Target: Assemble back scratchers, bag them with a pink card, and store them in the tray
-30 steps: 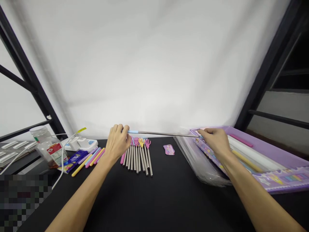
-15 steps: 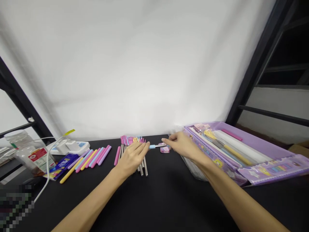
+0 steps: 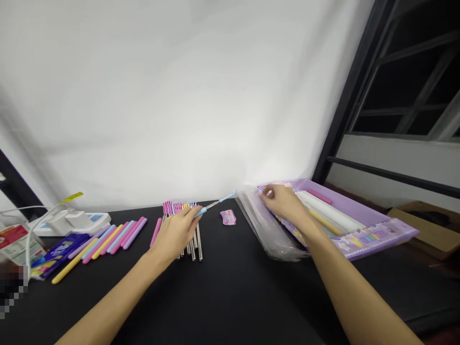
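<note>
My left hand (image 3: 178,229) is closed around a slim stick (image 3: 212,205) with a light-blue grip, a metal shaft and a light-blue end that points up to the right. Beneath and beside that hand lie several metal sticks (image 3: 200,244) with pink, blue and yellow ends, partly hidden by it. My right hand (image 3: 282,201) has its fingers curled together over the left edge of a purple box (image 3: 341,200); what they hold, if anything, I cannot make out. Between the hands, a small stack of pink-purple cards (image 3: 228,217) lies on the black table (image 3: 230,297).
Clear plastic bags (image 3: 268,230) lie along the box's left side. At left are a row of pastel tubes (image 3: 108,239), a blue packet (image 3: 59,254) and a white power strip (image 3: 86,223) with a cable. A cardboard box (image 3: 427,225) stands at right.
My right hand has left the stick's end and moved to the purple box's edge. The stick in my left hand now tilts upward. The view has turned right.
</note>
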A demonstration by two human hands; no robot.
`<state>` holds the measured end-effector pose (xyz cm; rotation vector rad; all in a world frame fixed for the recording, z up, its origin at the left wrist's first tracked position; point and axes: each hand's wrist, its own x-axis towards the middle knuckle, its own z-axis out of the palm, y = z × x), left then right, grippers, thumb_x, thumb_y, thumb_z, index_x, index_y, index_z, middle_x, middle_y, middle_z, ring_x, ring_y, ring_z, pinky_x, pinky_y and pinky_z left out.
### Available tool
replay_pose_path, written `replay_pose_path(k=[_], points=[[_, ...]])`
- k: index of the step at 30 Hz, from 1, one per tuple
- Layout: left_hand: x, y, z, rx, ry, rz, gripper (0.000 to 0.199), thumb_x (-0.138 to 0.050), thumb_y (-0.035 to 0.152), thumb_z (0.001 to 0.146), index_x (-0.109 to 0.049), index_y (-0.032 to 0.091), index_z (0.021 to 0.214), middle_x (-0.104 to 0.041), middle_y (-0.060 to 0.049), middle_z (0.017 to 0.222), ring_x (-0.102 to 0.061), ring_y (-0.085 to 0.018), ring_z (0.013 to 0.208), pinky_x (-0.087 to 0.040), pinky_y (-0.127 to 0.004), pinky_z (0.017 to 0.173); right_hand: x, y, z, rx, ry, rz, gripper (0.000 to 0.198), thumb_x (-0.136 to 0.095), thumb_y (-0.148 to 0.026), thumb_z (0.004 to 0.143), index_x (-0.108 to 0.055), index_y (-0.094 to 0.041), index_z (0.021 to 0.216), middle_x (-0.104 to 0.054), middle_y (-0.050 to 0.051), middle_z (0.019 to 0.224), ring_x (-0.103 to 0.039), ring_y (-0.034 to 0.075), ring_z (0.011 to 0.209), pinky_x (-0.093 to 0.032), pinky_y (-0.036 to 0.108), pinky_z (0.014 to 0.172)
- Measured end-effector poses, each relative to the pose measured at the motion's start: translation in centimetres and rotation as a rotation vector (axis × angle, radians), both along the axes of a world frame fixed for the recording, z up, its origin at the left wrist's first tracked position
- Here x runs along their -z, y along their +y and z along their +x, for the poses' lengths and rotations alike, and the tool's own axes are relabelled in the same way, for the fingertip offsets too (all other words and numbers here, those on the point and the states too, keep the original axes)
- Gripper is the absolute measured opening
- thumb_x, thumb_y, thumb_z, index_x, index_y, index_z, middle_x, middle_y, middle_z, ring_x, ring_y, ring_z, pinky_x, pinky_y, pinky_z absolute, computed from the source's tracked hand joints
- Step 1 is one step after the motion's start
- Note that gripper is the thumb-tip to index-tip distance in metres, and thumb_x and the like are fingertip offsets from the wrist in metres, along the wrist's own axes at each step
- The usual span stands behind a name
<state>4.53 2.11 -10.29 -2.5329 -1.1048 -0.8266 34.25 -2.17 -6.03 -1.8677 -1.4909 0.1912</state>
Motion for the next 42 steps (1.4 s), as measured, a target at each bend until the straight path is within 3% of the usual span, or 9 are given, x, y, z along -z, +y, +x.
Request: replay_pose_path(k=[3, 8, 12, 19, 23, 27, 33, 37, 42], points=[[0.1, 0.0, -0.1, 0.000, -0.002, -0.018, 0.025, -0.042, 0.027, 0.099, -0.057, 0.023, 0.119, -0.068, -0.004, 0.098, -0.067, -0.017, 0.075, -0.048, -0.026, 0.064, 0.9, 0.1, 1.4, 0.037, -0.309, -0.221, 0.016, -0.070, -0.032, 0.066, -0.068, -0.016, 0.070, -0.069, 0.010, 0.072, -0.064, 0.024, 0.070, -0.042, 0.030, 0.061], [0.6, -0.5, 0.3, 0.013, 0.080, 0.022, 0.024, -0.041, 0.027, 0.099, -0.057, 0.024, 0.117, -0.064, -0.002, 0.088, -0.061, -0.015, 0.064, -0.040, -0.025, 0.054, 1.3, 0.0, 1.0, 0.010, -0.320, -0.415, 0.010, -0.064, -0.021, 0.063, -0.064, -0.017, 0.054, -0.061, 0.006, 0.049, -0.059, 0.021, 0.050, -0.038, 0.029, 0.049], [0.8, -0.9, 0.5, 0.043, 0.113, 0.049, 0.023, -0.041, 0.026, 0.099, -0.056, 0.024, 0.116, -0.061, 0.000, 0.083, -0.058, -0.015, 0.062, -0.036, -0.025, 0.052, 1.1, 0.2, 1.1, 0.013, -0.335, -0.394, 0.014, -0.061, -0.014, 0.062, -0.061, -0.017, 0.048, -0.060, 0.006, 0.046, -0.060, 0.020, 0.052, -0.038, 0.028, 0.052], [0.8, -1.3, 0.8, 0.078, 0.103, 0.080, 0.023, -0.040, 0.027, 0.099, -0.055, 0.024, 0.116, -0.060, 0.000, 0.079, -0.057, -0.014, 0.060, -0.032, -0.025, 0.050, -0.5, -0.5, 1.6, 0.109, -0.338, -0.179, 0.014, -0.055, -0.026, 0.076, -0.064, -0.017, 0.073, -0.069, 0.010, 0.073, -0.063, 0.024, 0.071, -0.037, 0.029, 0.058], [1.1, -1.4, 0.8, 0.099, 0.107, 0.082, 0.024, -0.039, 0.027, 0.099, -0.054, 0.024, 0.118, -0.059, 0.000, 0.079, -0.056, -0.014, 0.058, -0.033, -0.025, 0.050, -0.3, -0.6, 1.5, 0.006, -0.169, -0.100, 0.013, -0.052, -0.024, 0.082, -0.061, -0.016, 0.086, -0.072, 0.009, 0.083, -0.064, 0.020, 0.072, -0.040, 0.026, 0.062], [1.2, -1.6, 0.8, 0.104, 0.123, 0.059, 0.024, -0.039, 0.026, 0.099, -0.055, 0.024, 0.117, -0.060, 0.000, 0.080, -0.056, -0.014, 0.058, -0.033, -0.025, 0.049, 0.6, -0.1, 1.8, -0.160, 0.101, -0.168, 0.014, -0.064, -0.022, 0.075, -0.059, -0.017, 0.088, -0.072, 0.005, 0.070, -0.063, 0.017, 0.058, -0.044, 0.026, 0.058], [0.9, -1.7, 1.0, 0.124, 0.121, 0.091, 0.023, -0.040, 0.026, 0.099, -0.055, 0.023, 0.117, -0.061, 0.001, 0.078, -0.055, -0.014, 0.058, -0.032, -0.026, 0.049, 0.8, 0.1, 1.6, -0.378, 0.440, -0.204, 0.040, -0.082, -0.020, 0.056, -0.067, -0.014, 0.092, -0.074, 0.007, 0.086, -0.068, 0.022, 0.085, -0.051, 0.031, 0.079], [0.5, -1.6, 0.7, 0.172, 0.105, 0.150, 0.026, -0.038, 0.027, 0.100, -0.054, 0.022, 0.119, -0.060, 0.001, 0.077, -0.053, -0.013, 0.056, -0.031, -0.026, 0.050, 0.4, -0.4, 0.3, -0.374, 0.621, -0.069, 0.020, -0.077, -0.024, 0.070, -0.060, -0.017, 0.078, -0.072, 0.006, 0.079, -0.069, 0.020, 0.082, -0.053, 0.033, 0.079], [0.3, -1.9, 0.5, 0.255, 0.165, 0.138, 0.025, -0.038, 0.027, 0.100, -0.056, 0.024, 0.118, -0.059, 0.001, 0.076, -0.053, -0.013, 0.058, -0.030, -0.026, 0.051, 0.2, -0.6, -0.6, -0.332, 0.877, 0.002, 0.016, -0.061, -0.029, 0.088, -0.047, -0.022, 0.084, -0.073, 0.007, 0.085, -0.071, 0.022, 0.080, -0.057, 0.035, 0.070]])
